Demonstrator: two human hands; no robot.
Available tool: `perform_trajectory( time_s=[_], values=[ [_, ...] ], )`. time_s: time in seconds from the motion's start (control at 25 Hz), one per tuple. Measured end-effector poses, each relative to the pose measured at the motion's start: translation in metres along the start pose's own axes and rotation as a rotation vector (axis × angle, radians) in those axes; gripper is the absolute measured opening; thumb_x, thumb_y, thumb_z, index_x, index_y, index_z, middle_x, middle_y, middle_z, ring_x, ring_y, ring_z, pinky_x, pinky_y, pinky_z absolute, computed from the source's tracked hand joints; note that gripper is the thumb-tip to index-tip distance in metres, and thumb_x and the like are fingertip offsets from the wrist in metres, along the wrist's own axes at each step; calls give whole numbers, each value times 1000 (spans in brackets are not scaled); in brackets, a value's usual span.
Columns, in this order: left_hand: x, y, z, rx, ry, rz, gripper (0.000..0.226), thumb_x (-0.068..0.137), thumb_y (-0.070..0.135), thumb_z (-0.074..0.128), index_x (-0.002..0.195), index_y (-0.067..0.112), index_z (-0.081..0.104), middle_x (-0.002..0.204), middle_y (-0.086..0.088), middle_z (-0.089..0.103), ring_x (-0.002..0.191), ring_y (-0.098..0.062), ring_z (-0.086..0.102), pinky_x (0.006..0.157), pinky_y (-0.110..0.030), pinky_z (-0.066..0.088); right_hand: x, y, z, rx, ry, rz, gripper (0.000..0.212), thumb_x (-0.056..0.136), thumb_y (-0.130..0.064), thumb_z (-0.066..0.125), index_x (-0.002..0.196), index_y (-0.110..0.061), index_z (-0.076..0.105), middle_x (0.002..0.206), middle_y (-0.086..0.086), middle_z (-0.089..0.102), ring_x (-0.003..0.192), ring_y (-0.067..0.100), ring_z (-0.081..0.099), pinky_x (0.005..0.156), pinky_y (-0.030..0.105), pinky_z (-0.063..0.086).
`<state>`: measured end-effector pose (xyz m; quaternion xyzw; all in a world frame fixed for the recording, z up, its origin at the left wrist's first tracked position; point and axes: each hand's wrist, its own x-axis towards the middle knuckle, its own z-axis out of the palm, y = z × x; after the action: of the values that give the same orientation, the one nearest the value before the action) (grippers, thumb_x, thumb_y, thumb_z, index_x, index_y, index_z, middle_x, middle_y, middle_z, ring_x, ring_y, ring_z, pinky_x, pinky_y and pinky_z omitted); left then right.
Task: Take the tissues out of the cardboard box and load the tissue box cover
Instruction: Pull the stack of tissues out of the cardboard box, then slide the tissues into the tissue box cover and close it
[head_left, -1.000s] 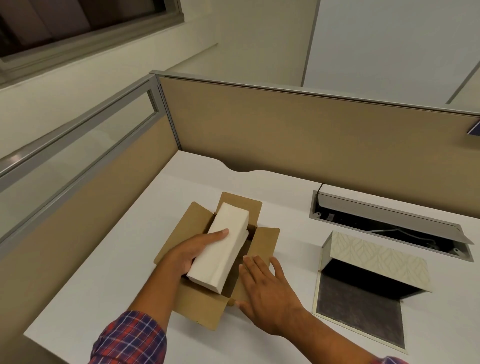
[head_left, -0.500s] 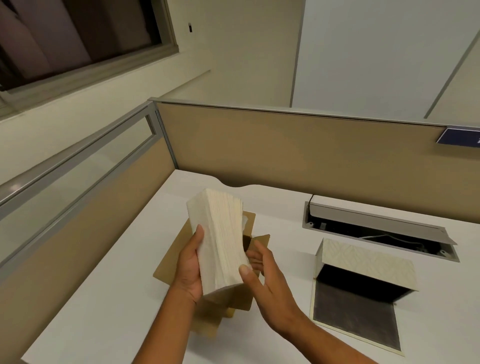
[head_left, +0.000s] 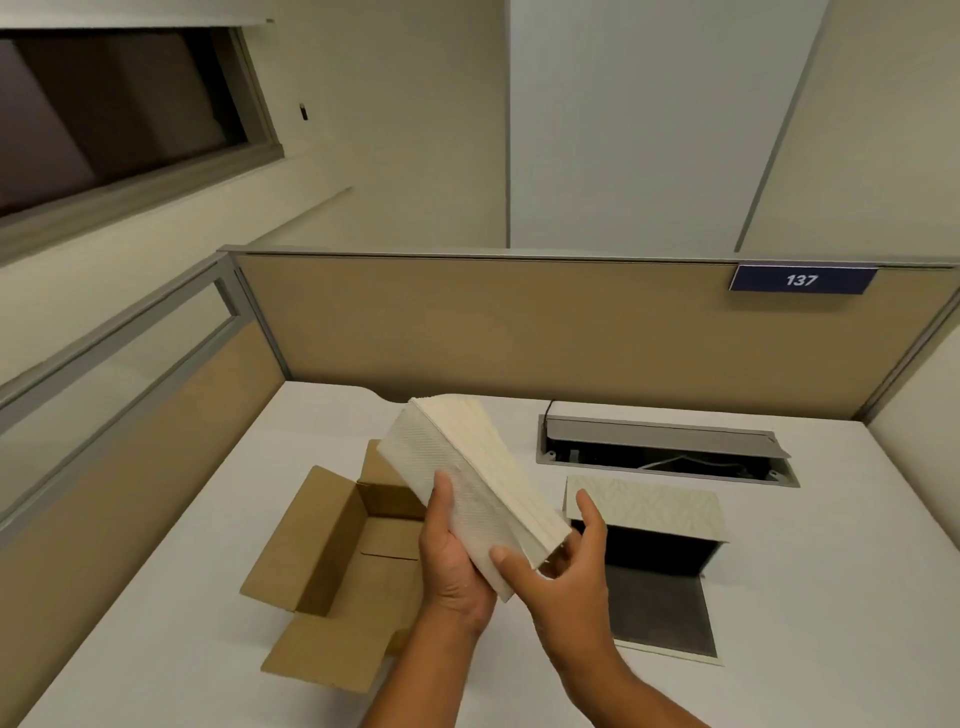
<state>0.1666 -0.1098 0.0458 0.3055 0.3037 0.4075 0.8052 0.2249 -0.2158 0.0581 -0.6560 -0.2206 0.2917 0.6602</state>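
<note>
the white desk is carrying everything here, and taking the open tissue box cover as the landmark, the cardboard box is sitting well to the left of it with its flaps splayed and its inside showing bare, so the unpacking half of the task is looking done. the cover itself is lying on its side, its patterned wall on top, its dark mouth facing the person and its flat panel folded out on the desk in front. the tissue stack is hovering in the air just left of the cover's near left corner, clear of both box and cover, its long axis slanting from high and far on the left down toward that corner, so its lower end is pointing almost at the mouth. the left hand is cupping the stack's lower part from beneath with the thumb pressing on its broad face, and the right hand is pinching the bottom end, sitting nearer the cover; the loading is probably depending on swinging the stack level with the mouth and sliding it in to the right
</note>
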Motion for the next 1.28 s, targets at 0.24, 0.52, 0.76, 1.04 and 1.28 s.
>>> perform_trajectory(
  time_s=[0.24, 0.52, 0.76, 1.04, 1.28],
  values=[
    [0, -10, 22, 53, 76, 60, 67, 83, 61, 79, 141, 30, 63, 130, -8, 77, 118, -30, 75, 84, -43, 66, 1, 12, -64, 139, 177, 150, 101, 61, -55, 85, 149, -49, 34, 119, -17, 69, 102, 9, 72, 79, 26, 59],
    [-13, -50, 0, 433, 56, -229, 51, 92, 47, 74, 135, 22, 63, 131, -14, 68, 123, -32, 64, 93, -49, 64, 9, 44, -139, 211, 212, 452, 41, 90, -34, 68, 129, -25, 58, 125, 6, 64, 114, 28, 62, 90, 46, 57],
    [-26, -86, -14, 660, 122, -622, 40, 92, 56, 73, 108, 23, 57, 121, -13, 62, 110, -31, 63, 78, -44, 60, -1, 75, -185, 91, 183, 696, 29, 95, -34, 63, 119, -18, 62, 123, 13, 67, 113, 32, 63, 89, 47, 53],
    [-9, -123, -5, 948, 97, -634, 30, 102, 57, 56, 101, 27, 58, 108, 1, 63, 98, -20, 62, 71, -32, 58, 29, 95, -212, 46, 234, 755, 49, 106, -50, 50, 143, -19, 49, 141, 7, 56, 126, 31, 54, 107, 52, 48],
    [32, -141, 11, 1021, 28, -606, 21, 105, 54, 52, 100, 34, 55, 105, 9, 63, 95, -16, 61, 70, -29, 53, 77, 103, -219, -51, 219, 707, 54, 108, -50, 42, 151, -17, 43, 140, 5, 51, 125, 27, 49, 111, 49, 44]
  ],
)
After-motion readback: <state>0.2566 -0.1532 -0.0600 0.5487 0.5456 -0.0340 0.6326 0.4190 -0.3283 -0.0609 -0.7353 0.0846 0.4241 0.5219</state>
